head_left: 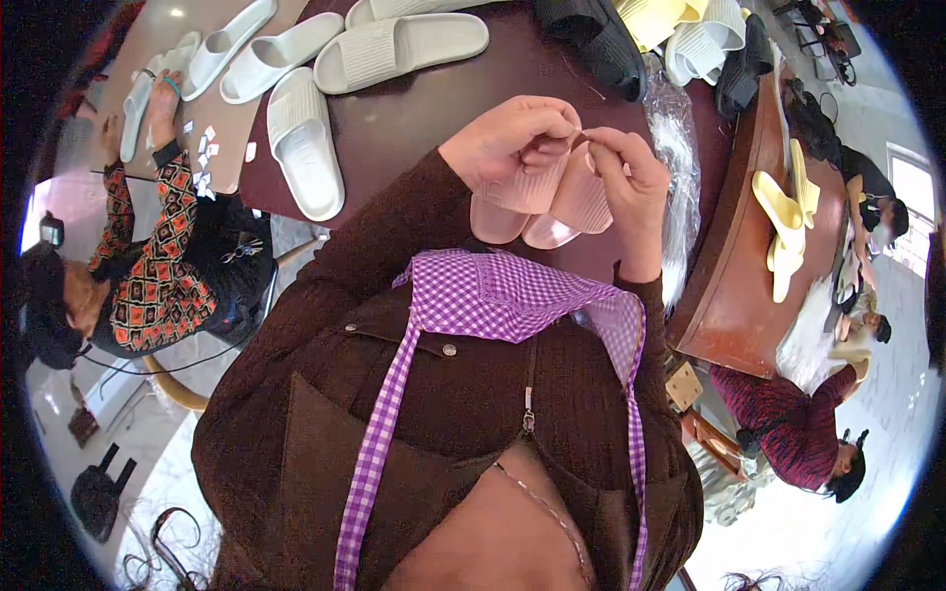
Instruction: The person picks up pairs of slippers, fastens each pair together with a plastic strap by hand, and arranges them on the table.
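Note:
My left hand (514, 144) and my right hand (633, 185) meet above the dark red table, thumb and fingers of each pinched together. Something tiny and pale seems to lie between the fingertips, too small to name. Right beneath them is a pair of pink slides (529, 202) with ribbed straps, standing side by side at the table's near edge. My hands partly cover the slides, and neither hand grips them.
White slides (305, 143) lie on the table (434, 128) to the left, black slides (596, 44) and yellow slides (660, 20) at the far side. Clear plastic bags (675, 148) lie right of my hands. Co-workers sit at left and right; yellow slides (783, 227) rest on the right-hand table.

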Demonstrator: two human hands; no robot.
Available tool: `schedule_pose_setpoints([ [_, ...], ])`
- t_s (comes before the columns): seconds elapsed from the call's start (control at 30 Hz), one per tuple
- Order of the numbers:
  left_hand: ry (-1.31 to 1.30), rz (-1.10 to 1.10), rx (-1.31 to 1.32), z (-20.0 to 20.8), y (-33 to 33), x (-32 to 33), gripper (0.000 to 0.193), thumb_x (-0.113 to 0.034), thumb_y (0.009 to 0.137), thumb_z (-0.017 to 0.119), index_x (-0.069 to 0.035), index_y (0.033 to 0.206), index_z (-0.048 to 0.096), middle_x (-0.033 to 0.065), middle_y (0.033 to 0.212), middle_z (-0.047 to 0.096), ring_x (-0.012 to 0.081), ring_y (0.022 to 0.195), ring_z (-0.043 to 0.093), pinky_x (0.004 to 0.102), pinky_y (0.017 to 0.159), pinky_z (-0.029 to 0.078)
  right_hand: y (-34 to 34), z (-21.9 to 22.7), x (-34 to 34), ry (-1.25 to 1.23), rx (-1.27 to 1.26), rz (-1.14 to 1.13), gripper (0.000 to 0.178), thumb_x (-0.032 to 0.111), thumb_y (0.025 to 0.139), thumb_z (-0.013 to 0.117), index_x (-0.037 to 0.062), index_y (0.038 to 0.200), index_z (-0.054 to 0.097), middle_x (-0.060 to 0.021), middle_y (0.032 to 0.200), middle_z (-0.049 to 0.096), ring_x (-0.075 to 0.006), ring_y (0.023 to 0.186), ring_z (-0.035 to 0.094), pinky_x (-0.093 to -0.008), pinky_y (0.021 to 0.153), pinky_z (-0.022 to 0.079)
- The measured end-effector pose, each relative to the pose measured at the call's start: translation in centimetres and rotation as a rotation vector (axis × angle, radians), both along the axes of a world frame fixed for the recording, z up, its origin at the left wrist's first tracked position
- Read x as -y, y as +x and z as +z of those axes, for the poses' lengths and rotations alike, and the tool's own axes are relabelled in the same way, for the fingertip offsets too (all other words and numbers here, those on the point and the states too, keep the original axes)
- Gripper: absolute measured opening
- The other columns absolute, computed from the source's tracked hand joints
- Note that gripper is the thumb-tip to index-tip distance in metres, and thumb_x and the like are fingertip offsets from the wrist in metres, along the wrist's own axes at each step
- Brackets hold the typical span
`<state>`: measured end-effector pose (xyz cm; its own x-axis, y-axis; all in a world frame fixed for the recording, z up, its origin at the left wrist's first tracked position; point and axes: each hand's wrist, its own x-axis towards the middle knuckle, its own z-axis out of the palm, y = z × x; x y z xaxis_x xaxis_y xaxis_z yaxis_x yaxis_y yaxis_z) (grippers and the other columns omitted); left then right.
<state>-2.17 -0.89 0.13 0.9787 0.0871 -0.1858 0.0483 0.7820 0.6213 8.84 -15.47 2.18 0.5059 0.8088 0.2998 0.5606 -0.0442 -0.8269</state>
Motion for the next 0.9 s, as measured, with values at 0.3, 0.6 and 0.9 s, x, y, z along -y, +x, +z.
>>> schedule_pose_setpoints([
  [0.3,-0.051,-0.036,-0.015,-0.4,0.2,0.0,0.014,-0.004,0.080,0.052,0.000,0.092,0.058,-0.0033,0.063,0.042,0.0021,0.046,0.030,0.0175,0.040,0.023,-0.5,0.8,-0.7,-0.025,-0.055,-0.051,0.009,-0.001,0.080,0.061,0.0005,0.089,0.063,-0.0011,0.074,0.059,-0.0056,0.066,0.052,-0.0193,0.057,0.041],
  [0.6,-0.123,0.050,0.037,-1.5,0.6,0.5,0.010,-0.004,0.083,0.051,-0.001,0.090,0.057,-0.0006,0.068,0.050,0.0016,0.046,0.031,0.0167,0.039,0.025,-0.6,0.7,-0.9,-0.079,-0.095,-0.053,0.007,0.001,0.082,0.059,-0.0005,0.088,0.061,-0.0004,0.075,0.059,-0.0045,0.068,0.051,-0.0177,0.060,0.040],
  [0.9,1.613,0.715,0.577,-2.9,1.2,0.7,0.029,-0.016,0.078,0.060,0.002,0.101,0.056,0.0131,0.092,0.059,0.0285,0.086,0.059,0.0355,0.072,0.049,0.8,-1.6,-1.5,-0.014,0.018,-0.077,0.011,0.004,0.084,0.056,-0.0031,0.090,0.061,-0.0068,0.085,0.062,-0.0123,0.076,0.056,-0.0234,0.068,0.044],
])
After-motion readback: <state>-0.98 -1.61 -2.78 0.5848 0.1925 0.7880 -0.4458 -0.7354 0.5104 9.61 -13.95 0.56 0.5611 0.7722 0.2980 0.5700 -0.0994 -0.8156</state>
